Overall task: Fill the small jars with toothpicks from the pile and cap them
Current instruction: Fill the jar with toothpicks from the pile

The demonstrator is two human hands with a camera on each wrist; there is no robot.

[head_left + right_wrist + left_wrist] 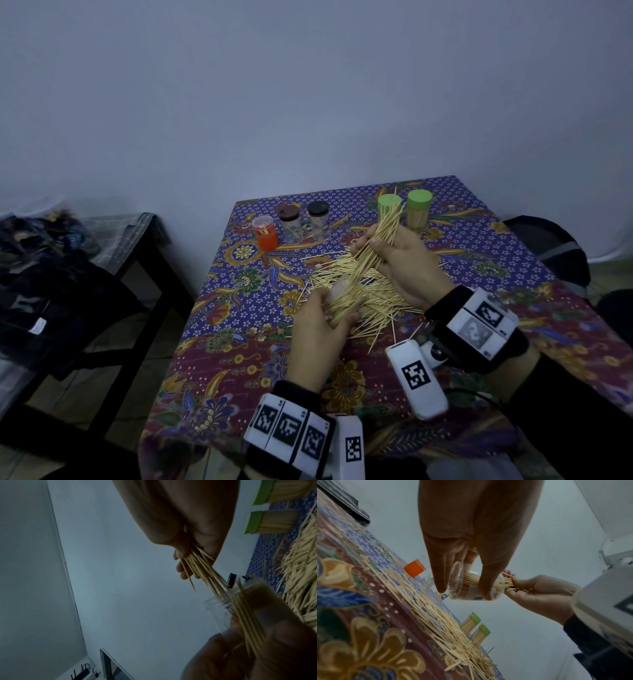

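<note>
We see a blue-and-maroon floral cloth (239, 308), pale toothpicks (376, 301), two green-capped jars (418, 200) far right, and orange (264, 233), brown-capped (289, 212) and black-capped jars (318, 208) far left.

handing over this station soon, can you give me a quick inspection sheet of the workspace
surface: table under floral cloth
job's things: loose toothpick pile; clear jar partly filled; two green-capped jars full; orange jar, brown-capped jar, black-capped jar at the back
clutter: nothing seen
grippers: left hand holds the clear jar tilted; right hand feeds a toothpick bundle into it
cables: black cable by right forearm
surroundings: clothes on side bench; plain wall
</note>
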